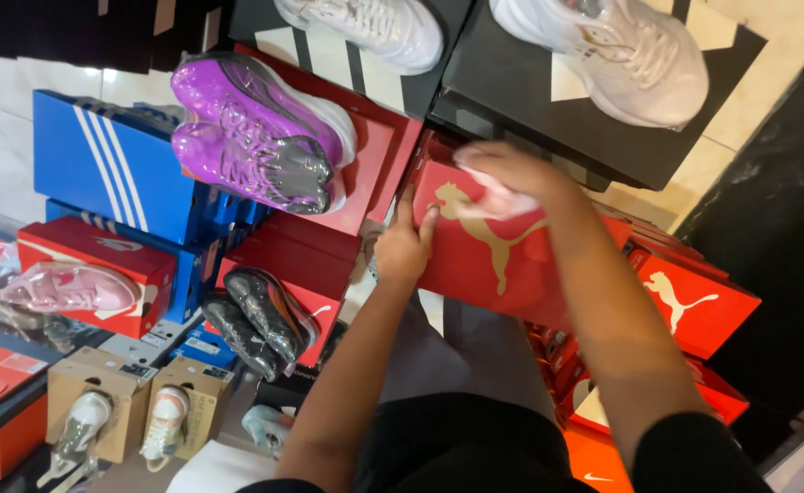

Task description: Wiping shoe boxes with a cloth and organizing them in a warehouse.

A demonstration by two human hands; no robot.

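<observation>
Presently left hand (404, 245) grips the red box's (484, 256) left edge, steadying it; right hand (502, 178), blurred, lies flat on its lid beside purple shoes (256, 132).

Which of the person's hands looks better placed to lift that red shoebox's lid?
Probably the right hand: it lies flat on top of the red shoebox, near its far edge. The left hand only grips the box's left side, seemingly steadying it.
</observation>
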